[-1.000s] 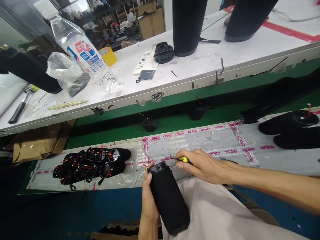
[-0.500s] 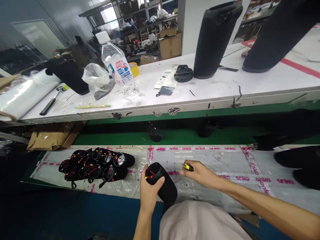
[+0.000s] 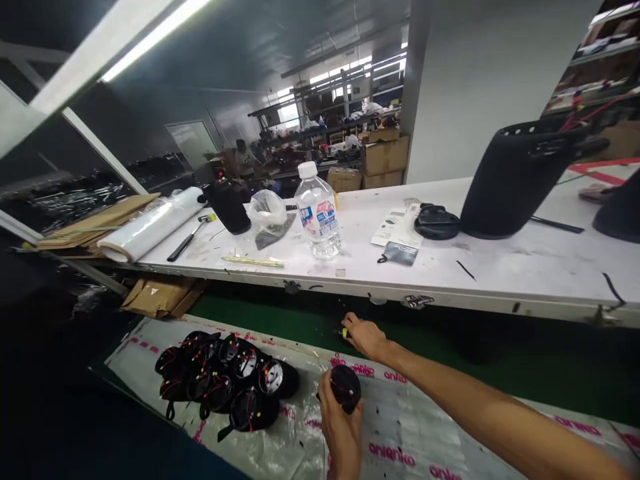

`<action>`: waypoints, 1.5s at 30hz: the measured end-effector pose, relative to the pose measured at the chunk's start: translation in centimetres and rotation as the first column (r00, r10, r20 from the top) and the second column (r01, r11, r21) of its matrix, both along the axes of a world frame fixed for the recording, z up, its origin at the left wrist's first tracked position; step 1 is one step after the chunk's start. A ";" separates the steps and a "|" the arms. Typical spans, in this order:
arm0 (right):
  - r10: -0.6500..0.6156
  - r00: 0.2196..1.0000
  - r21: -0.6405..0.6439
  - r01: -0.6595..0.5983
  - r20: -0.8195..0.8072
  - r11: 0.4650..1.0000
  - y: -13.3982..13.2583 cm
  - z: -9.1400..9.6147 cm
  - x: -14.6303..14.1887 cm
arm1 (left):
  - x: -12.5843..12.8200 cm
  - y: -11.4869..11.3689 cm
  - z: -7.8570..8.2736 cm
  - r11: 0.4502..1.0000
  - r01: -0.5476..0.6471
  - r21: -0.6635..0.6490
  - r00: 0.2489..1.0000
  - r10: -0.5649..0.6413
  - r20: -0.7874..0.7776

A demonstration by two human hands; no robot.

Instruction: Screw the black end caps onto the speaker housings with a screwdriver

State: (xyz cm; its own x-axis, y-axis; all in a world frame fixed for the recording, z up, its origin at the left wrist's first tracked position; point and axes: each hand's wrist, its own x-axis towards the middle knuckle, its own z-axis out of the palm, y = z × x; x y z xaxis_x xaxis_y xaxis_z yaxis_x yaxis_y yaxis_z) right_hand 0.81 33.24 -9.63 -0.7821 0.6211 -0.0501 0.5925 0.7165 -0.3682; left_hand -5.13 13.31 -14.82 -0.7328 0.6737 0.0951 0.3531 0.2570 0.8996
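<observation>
A black fabric-covered cylinder (image 3: 346, 385), like a speaker housing, has its open end facing me with thin red wires inside. My left hand (image 3: 337, 423) is closed around its side, above the plastic-covered lower surface. My right hand (image 3: 366, 339) reaches farther out, under the bench edge, its fingers closed on a small yellow-and-black tool (image 3: 345, 333). The tool's kind is hidden by my fingers and the dark behind it. Left of my left hand stand several similar black cylinders (image 3: 249, 408) in a cluster, with red and yellow-tipped wires in their open ends.
Above the lower surface (image 3: 400, 427) runs a white bench (image 3: 350, 270). On it are a water bottle (image 3: 319, 220), a hammer (image 3: 190, 238), a plastic roll (image 3: 155, 225), a black round part (image 3: 437, 221), cards (image 3: 395, 233) and a tall black cylinder (image 3: 515, 183). Cardboard (image 3: 159, 297) lies below left.
My right hand has moved forward and left, under the bench edge, with the tool. The held cylinder now shows its open end more directly. The head view has tilted up and swung left.
</observation>
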 end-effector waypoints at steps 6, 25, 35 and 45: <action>-0.032 0.999 0.060 0.030 0.024 0.998 0.6 -0.5 0.0 | 0.3 -0.8 -1.8 0.987 -0.051 -0.154 0.993 0.034 -0.112; -0.129 0.954 -0.739 -0.120 -0.271 0.663 -10.3 15.7 21.2 | 4.4 -2.4 15.6 0.749 0.653 0.115 0.602 -0.605 0.522; -0.238 0.946 -0.622 0.051 -0.221 0.781 -16.3 17.3 22.2 | 6.9 -7.1 16.0 0.862 0.469 0.191 0.417 -0.407 0.813; 0.202 0.977 -0.005 -0.202 -0.062 0.979 -17.9 17.0 22.4 | 6.8 -7.3 16.9 0.845 0.512 0.152 0.551 -0.459 0.697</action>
